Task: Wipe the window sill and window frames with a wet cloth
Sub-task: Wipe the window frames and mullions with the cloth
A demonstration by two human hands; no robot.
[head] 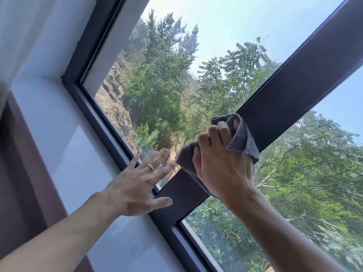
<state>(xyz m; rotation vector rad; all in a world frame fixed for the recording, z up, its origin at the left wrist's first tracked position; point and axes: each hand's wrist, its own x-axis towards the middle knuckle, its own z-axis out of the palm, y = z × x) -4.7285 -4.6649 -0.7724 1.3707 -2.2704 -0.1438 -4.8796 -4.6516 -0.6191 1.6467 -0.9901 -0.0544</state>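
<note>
1. The right hand (220,163) grips the grey cloth (242,140), bunched, against the dark frame bar (290,89).
2. The cloth appears soft and light; hold it bunched in the palm.
3. The left hand (137,185) rests spread flat at the glass edge above the sill (64,146).

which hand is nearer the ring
Left. The ring sits on a finger of the left hand, which is spread flat on the glass; the right hand holds the grey cloth on the dark frame bar, apart from it.

head cam — 1 view, tilted hard | faces fwd at window frame (284,91) | close, arm's reach
</note>
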